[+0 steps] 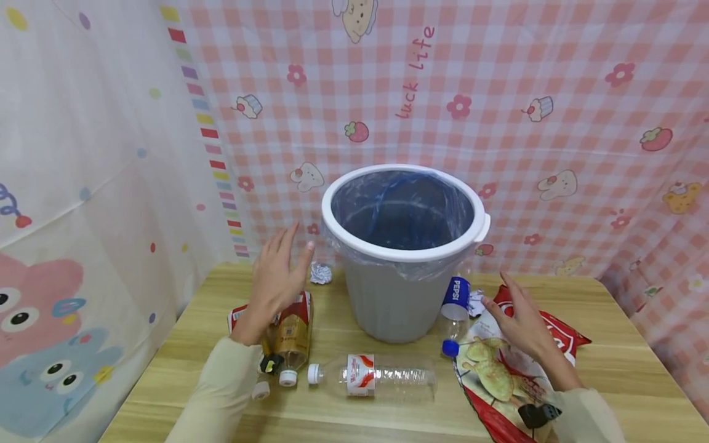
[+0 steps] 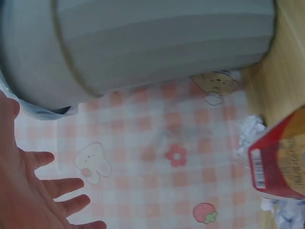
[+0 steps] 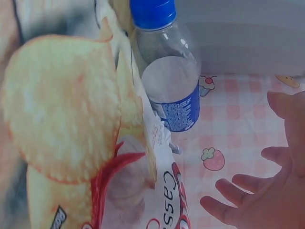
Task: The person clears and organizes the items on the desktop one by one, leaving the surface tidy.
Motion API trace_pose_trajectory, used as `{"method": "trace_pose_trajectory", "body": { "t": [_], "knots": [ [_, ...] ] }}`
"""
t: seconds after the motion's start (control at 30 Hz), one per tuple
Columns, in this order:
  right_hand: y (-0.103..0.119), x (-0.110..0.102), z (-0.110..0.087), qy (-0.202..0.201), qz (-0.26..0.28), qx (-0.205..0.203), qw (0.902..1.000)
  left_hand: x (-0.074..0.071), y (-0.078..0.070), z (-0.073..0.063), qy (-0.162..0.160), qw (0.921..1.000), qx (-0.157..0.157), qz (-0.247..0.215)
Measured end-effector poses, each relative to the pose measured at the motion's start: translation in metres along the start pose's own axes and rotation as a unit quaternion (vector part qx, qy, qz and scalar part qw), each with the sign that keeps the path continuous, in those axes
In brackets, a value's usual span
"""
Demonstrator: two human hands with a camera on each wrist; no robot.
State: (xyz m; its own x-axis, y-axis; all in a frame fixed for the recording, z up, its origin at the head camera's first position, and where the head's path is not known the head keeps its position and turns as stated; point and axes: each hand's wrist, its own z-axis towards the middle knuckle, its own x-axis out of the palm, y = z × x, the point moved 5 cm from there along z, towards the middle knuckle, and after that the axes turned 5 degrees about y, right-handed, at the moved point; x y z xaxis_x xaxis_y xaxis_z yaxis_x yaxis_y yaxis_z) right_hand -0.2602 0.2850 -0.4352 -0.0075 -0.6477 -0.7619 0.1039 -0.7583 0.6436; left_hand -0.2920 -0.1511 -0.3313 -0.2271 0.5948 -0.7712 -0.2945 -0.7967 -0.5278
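Note:
My left hand (image 1: 277, 280) is raised left of a grey bin (image 1: 388, 304), fingers extended and holding nothing. Below it lie a red snack package (image 1: 303, 303) and a brown-labelled plastic bottle (image 1: 292, 335) with a white cap. My right hand (image 1: 523, 323) hovers over a red-and-white chip bag (image 1: 487, 369), its fingers spread and bare of any object. Beside the bag is a Pepsi bottle (image 1: 456, 298) with a blue cap, close to the bin. In the left wrist view, the left hand (image 2: 33, 191) shows relaxed fingers; the right wrist view shows the right hand (image 3: 267, 186) likewise.
A clear bottle (image 1: 404, 376) with a red-and-white label lies across the front of the wooden table (image 1: 332, 424). Crumpled paper balls sit at the bin's left (image 1: 320, 273) and right (image 1: 476, 303). The bin's white rim (image 1: 407, 253) holds a clear liner. Patterned curtains stand behind.

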Motion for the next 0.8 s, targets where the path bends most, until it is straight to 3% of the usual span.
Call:
{"method": "trace_pose_trajectory", "body": {
  "t": [0.4,0.6,0.8],
  "knots": [
    [-0.003,0.005,0.007,0.009,0.068,0.002,0.9977,-0.016,-0.020,0.013,0.001,0.9955,-0.005,-0.094],
    [-0.004,0.009,0.011,0.010,0.087,0.016,0.9961,-0.019,-0.030,0.017,0.018,0.9821,-0.001,-0.188],
    [-0.006,0.016,0.015,0.015,0.115,0.047,0.9921,-0.021,-0.040,0.020,0.030,0.9732,-0.010,-0.228]
  ]
}}
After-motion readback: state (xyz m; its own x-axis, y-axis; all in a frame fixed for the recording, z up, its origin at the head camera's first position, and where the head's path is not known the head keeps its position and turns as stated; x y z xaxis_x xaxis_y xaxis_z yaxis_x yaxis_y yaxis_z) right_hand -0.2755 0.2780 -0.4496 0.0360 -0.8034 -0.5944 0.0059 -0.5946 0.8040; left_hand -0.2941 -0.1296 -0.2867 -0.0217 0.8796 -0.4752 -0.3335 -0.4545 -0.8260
